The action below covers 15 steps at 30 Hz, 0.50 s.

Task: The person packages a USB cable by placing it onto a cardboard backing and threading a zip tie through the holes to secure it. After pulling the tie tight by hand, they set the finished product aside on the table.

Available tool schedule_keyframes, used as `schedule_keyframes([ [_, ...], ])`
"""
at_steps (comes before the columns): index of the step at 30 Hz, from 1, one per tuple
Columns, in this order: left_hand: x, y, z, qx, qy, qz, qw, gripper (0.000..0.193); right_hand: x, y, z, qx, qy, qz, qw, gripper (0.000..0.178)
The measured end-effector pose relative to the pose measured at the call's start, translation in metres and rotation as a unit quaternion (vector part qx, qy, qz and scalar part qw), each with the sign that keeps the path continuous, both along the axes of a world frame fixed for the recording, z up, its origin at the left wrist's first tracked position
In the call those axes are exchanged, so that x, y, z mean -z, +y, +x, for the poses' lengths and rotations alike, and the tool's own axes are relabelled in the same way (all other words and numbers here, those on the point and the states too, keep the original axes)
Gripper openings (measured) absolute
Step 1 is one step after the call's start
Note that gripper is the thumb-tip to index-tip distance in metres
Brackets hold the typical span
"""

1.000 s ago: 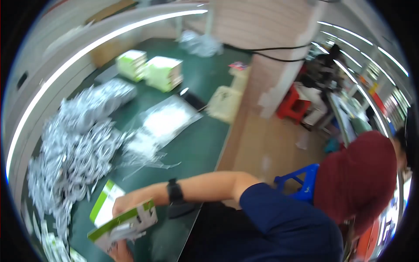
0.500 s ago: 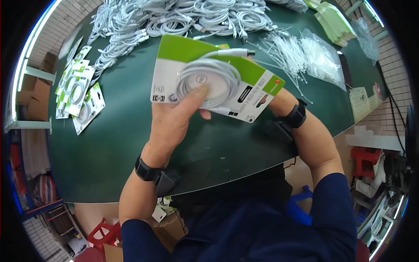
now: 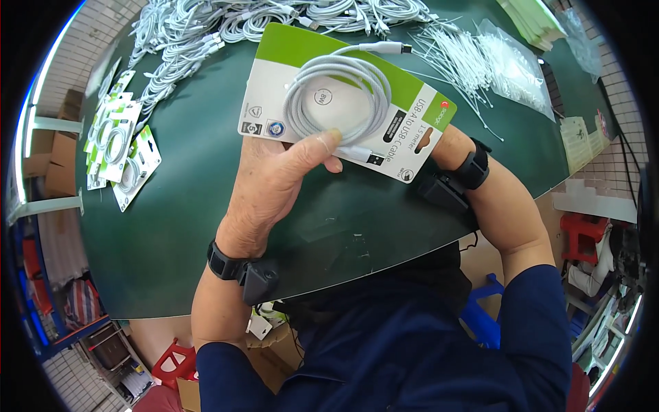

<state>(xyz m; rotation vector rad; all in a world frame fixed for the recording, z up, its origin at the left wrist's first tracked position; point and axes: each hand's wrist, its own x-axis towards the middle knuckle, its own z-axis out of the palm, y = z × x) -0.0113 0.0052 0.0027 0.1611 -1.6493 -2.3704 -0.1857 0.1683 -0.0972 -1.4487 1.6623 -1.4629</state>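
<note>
A white and green backing card [image 3: 274, 75] is held up over the table, face toward me and tilted down to the right. On its front lies a coiled light grey USB cable [image 3: 379, 96], one plug at the top edge and the other near the bottom. My left hand [image 3: 278, 168] grips the lower left part, thumb pressed on the coil's lower edge and fingers behind the card. Of my right hand [image 3: 449, 147] only the part near the wrist shows, at the card's right end; its fingers are hidden behind the card. Both wrists wear black straps with small black devices.
Carded cables [image 3: 117, 144] lie in an overlapping pile at the left of the dark green table [image 3: 171, 240]. Grey coiled cables [image 3: 182, 44] heap along the far side. White cable ties [image 3: 453, 62], a clear plastic bag [image 3: 515, 75] and a stack of green cards [image 3: 532, 24] sit far right.
The card with its cable has risen a little away from me and turned to face me more squarely. My left thumb has shifted from inside the coil to its lower edge.
</note>
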Motion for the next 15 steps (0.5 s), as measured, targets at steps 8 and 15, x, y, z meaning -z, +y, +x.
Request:
schedule_keyframes([
  [8,-0.004,-0.003,0.007,0.017,-0.055,-0.021,0.998,0.058,-0.039,-0.013,0.01,-0.043,-0.19,-0.02,0.981,0.081],
  [15,-0.003,0.002,0.003,0.006,-0.035,-0.005,0.999,0.058,-0.034,-0.006,0.002,-0.012,0.056,-0.077,0.995,0.084],
])
